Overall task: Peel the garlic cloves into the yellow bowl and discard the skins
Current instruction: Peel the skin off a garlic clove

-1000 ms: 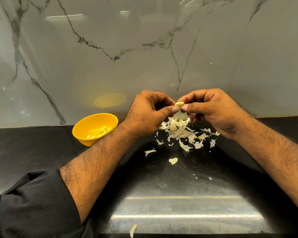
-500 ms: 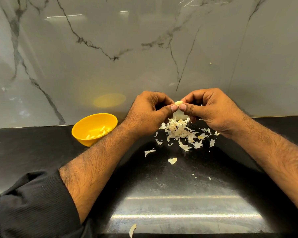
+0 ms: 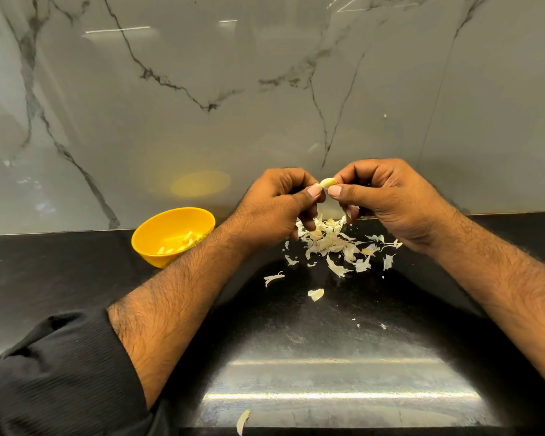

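Head view — what are the hands doing?
— Both pinch one garlic clove [image 3: 328, 183] above the worktop [image 3: 76, 269]: the left hand [image 3: 277, 206] at its left end, the right hand [image 3: 387, 199] at its right, other fingers curled.
— And the skins?
— A heap of skins [image 3: 337, 243] lies on the black worktop under the hands, scraps scattered nearer.
— The bowl?
— The yellow bowl [image 3: 158, 228] sits left of the left forearm by the marble wall [image 3: 202, 89], with peeled cloves [image 3: 177, 243] inside.
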`<state>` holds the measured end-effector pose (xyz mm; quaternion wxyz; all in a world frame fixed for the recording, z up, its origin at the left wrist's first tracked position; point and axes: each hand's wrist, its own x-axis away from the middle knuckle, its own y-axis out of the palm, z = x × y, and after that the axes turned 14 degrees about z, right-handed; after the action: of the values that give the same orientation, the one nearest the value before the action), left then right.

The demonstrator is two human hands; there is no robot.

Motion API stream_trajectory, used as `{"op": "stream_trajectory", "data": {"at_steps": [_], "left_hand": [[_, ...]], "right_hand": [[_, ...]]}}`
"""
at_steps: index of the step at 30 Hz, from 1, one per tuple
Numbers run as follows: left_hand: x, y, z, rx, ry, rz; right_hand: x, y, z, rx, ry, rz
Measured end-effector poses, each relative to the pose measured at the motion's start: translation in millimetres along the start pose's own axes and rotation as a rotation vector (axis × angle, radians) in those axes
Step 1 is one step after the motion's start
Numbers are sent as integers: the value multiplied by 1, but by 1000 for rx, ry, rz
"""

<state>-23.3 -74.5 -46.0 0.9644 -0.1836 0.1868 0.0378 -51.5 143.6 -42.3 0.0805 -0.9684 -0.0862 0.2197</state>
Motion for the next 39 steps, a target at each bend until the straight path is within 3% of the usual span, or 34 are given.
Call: {"op": "stream_trajectory", "data": {"at_steps": [3,10,22,26,34,39], "left_hand": [[2,2,1,-6,14,6],[-1,-2,-2,-55,262,72],[-1,4,-4,13,334,109],[0,5,-2,34,361,124],[-4,0,-7,187,189,219],[-5,-3,-5,205,120,199]], "right_hand": [[-1,-1,0,-31,34,17],[-3,-1,1,18,69,49],[-1,5,-2,-174,204,7],[-1,5,0,-184,275,65],[-4,3,8,100,264,78],[-3,5,6,554,134,-31]]}}
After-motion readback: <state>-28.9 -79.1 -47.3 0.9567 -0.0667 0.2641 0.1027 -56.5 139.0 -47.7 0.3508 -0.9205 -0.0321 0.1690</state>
